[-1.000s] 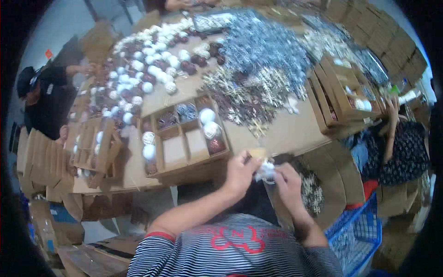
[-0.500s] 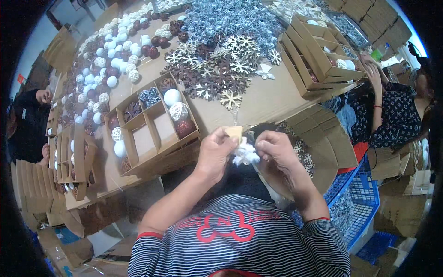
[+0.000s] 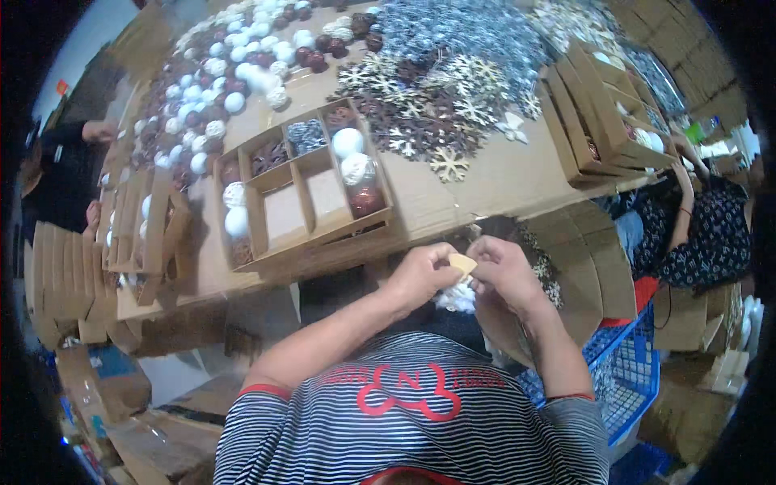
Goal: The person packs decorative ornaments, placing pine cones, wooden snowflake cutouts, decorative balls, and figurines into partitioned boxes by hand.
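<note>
Right hand [image 3: 509, 273]: near open carton [image 3: 588, 242] | divided box [image 3: 317, 242]: left | snowflakes [image 3: 428, 117]: beyond

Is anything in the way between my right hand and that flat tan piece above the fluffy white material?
Nothing visible. Your right hand is close beside the flat tan piece held in your left hand, with the fluffy white material just below; whether that right hand touches the piece is unclear.

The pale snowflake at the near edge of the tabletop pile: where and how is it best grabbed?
Probably pinch the near tips of the snowflake, coming from the person's side and slightly above: it looks flat, and those tips stick out from the pile over bare cardboard.
</note>
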{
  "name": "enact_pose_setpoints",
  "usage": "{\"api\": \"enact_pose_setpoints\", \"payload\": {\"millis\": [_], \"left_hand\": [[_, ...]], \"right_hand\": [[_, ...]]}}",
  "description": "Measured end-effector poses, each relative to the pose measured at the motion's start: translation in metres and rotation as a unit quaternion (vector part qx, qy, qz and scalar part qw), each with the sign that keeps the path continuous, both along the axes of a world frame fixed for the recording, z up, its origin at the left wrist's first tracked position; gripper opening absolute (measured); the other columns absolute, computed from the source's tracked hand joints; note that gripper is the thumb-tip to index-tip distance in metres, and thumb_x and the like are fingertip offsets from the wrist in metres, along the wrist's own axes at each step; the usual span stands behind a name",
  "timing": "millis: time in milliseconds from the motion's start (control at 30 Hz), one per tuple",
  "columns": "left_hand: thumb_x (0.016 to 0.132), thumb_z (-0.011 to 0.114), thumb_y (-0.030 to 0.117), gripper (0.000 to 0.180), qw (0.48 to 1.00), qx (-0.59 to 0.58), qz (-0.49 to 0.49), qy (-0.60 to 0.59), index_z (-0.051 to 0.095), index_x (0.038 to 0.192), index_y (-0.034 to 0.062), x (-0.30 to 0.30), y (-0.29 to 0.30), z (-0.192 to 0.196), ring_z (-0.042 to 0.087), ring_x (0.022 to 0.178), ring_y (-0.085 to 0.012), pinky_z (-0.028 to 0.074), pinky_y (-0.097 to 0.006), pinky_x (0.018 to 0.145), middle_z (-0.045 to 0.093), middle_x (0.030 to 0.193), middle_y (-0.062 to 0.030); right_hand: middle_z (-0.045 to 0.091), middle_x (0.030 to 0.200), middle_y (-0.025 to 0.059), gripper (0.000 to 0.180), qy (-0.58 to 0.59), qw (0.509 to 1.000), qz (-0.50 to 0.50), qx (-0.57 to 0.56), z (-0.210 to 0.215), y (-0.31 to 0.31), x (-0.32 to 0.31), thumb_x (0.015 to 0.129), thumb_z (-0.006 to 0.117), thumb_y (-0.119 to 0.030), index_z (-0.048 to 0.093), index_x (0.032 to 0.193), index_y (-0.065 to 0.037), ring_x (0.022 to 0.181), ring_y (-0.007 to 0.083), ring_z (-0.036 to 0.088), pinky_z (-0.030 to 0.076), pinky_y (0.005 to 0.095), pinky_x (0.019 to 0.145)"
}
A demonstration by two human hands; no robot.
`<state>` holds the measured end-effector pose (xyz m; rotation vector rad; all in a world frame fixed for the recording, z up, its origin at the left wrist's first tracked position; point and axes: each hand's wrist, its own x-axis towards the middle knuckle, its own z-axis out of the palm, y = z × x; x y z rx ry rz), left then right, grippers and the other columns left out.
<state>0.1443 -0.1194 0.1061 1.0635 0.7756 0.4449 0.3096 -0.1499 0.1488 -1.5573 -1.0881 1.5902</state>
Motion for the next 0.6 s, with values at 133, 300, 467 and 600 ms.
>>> {"api": "enact_pose_setpoints", "payload": {"millis": [133, 300, 467, 600], "left_hand": [[0.077, 0.057, 0.006, 0.011, 0.998, -0.032, 0.028, -0.036, 0.056, 0.087, 0.0012, 0.006, -0.004, -0.001, 0.049, 0.067, -0.0063, 0.040, -0.022, 0.059, 0.055, 0.072, -0.0009], [0.077, 0.058, 0.006, 0.013, 0.998, -0.022, -0.001, -0.060, 0.055, 0.089, 0.0005, 0.002, -0.006, -0.016, 0.049, 0.068, -0.0053, 0.040, -0.021, 0.060, 0.055, 0.073, -0.0007], [0.079, 0.058, 0.006, 0.020, 0.998, 0.048, 0.030, -0.025, 0.052, 0.097, 0.0002, 0.000, 0.003, 0.016, 0.052, 0.072, -0.0051, 0.043, -0.020, 0.062, 0.058, 0.081, -0.0009], [0.080, 0.055, 0.006, 0.018, 0.980, 0.114, 0.146, -0.075, 0.053, 0.097, -0.0008, -0.009, 0.012, 0.046, 0.053, 0.068, -0.0069, 0.044, -0.019, 0.057, 0.058, 0.080, -0.0022]], "right_hand": [[0.054, 0.067, 0.0015, 0.010, -0.164, 0.967, 0.000, 0.197, -0.020, -0.012, 0.001, 0.072, 0.057, -0.002, 0.056, 0.082, -0.001, 0.059, 0.0059, 0.049, 0.040, 0.0199, 0.053], [0.056, 0.074, 0.0060, 0.011, -0.161, 0.957, 0.009, 0.240, -0.026, -0.017, -0.002, 0.072, 0.055, 0.001, 0.055, 0.083, 0.000, 0.067, 0.0119, 0.054, 0.043, 0.0238, 0.061], [0.054, 0.071, 0.0031, 0.009, -0.162, 0.957, -0.011, 0.240, -0.013, -0.005, 0.001, 0.075, 0.055, -0.002, 0.055, 0.084, 0.000, 0.063, 0.0081, 0.051, 0.041, 0.0224, 0.056], [0.057, 0.074, 0.0021, 0.008, -0.048, 0.981, -0.094, 0.164, 0.011, 0.006, 0.000, 0.080, 0.052, -0.003, 0.057, 0.086, 0.000, 0.064, 0.0071, 0.052, 0.042, 0.0204, 0.056]]}}
